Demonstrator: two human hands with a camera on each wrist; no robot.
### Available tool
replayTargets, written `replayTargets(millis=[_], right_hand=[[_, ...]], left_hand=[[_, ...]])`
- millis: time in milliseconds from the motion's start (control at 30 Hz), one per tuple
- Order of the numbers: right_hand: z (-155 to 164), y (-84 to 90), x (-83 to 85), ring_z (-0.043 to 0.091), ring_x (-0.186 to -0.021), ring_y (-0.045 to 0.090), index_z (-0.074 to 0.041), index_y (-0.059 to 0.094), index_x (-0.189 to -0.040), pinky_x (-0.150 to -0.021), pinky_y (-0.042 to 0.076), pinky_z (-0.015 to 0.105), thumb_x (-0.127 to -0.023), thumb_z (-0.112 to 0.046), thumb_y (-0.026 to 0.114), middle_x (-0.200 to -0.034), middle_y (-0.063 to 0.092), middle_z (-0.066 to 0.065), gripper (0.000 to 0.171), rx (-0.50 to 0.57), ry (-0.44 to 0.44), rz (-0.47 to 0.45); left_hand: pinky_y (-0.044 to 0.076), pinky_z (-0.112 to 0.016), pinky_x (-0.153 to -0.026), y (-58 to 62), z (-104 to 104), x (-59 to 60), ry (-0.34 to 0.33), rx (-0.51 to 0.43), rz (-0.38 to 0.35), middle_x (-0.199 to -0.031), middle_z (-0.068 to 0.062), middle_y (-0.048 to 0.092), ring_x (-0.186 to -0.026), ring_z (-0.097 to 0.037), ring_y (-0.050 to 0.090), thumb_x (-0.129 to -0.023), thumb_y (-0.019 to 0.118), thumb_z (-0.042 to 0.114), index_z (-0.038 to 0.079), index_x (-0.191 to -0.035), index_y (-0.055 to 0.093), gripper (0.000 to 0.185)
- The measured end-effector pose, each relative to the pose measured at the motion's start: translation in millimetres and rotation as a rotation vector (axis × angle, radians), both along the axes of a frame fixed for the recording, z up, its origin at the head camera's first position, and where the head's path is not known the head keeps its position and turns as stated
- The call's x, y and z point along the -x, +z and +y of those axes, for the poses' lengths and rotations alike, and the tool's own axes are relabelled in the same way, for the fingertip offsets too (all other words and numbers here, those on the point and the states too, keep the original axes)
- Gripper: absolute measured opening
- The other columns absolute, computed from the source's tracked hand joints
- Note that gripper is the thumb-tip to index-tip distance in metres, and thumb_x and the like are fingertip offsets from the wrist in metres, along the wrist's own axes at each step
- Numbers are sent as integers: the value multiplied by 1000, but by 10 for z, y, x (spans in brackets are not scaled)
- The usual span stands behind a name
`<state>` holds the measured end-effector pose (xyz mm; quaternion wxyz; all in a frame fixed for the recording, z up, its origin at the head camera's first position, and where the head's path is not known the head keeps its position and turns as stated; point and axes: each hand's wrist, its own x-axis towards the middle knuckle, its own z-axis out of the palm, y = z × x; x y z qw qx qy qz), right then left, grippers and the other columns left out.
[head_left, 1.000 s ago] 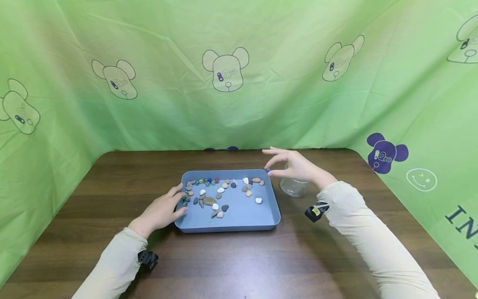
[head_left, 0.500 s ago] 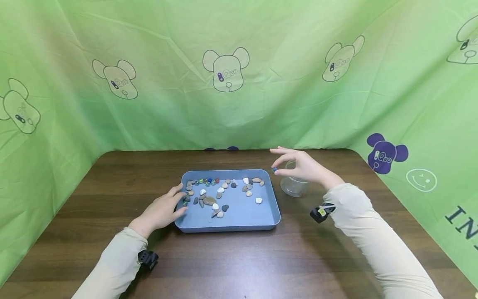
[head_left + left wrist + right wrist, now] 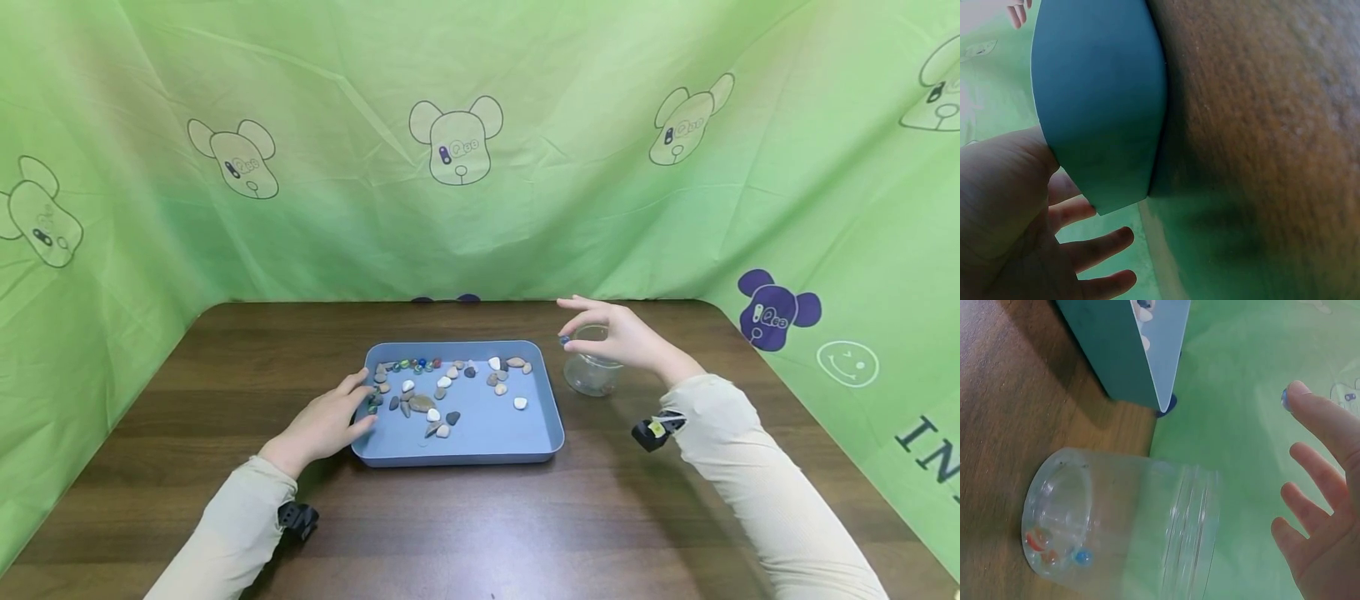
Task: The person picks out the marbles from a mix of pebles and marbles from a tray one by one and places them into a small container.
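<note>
A blue tray (image 3: 547, 417) on the brown table holds several pebbles (image 3: 431, 404) and, along its far left edge, a row of coloured marbles (image 3: 416, 364). My left hand (image 3: 330, 421) rests with straight fingers on the tray's left rim (image 3: 1100, 112). My right hand (image 3: 618, 333) hovers over a clear glass jar (image 3: 591, 373) just right of the tray and pinches a small blue marble (image 3: 564, 340) at its fingertips (image 3: 1294, 394). The jar (image 3: 1122, 525) has a few marbles (image 3: 1054, 547) on its bottom.
Green printed cloth (image 3: 465, 150) walls the table on the back and both sides. The table's bare wood (image 3: 487, 525) stretches in front of the tray. Small black devices are strapped at both wrists (image 3: 298, 518) (image 3: 651, 432).
My right hand has carried the blue marble rightward from the tray's far right corner to above the jar's left rim. The left hand has stayed on the tray.
</note>
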<state>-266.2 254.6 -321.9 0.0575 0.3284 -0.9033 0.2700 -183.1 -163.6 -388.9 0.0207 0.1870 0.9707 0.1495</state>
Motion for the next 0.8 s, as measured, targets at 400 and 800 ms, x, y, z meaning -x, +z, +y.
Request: replayTargets(millis=[400, 800], right_hand=[[126, 14, -40, 38, -137, 35, -12, 72, -99, -104, 40, 37, -80, -19, 73, -139, 51, 13, 20, -2, -52, -20], [271, -60, 2, 39, -135, 37, -15, 72, -98, -105, 27, 12, -80, -21, 73, -138, 51, 14, 20, 25, -83, -17]], left_hand=[[44, -51, -97, 5, -5, -11, -9, -2, 9, -147, -23, 35, -121, -41, 51, -91, 57, 26, -1, -127, 53, 45], [45, -51, -96, 3, -8, -12, -16, -4, 9, -147, -23, 34, -120, -41, 51, -91, 57, 25, 0, -127, 54, 43]])
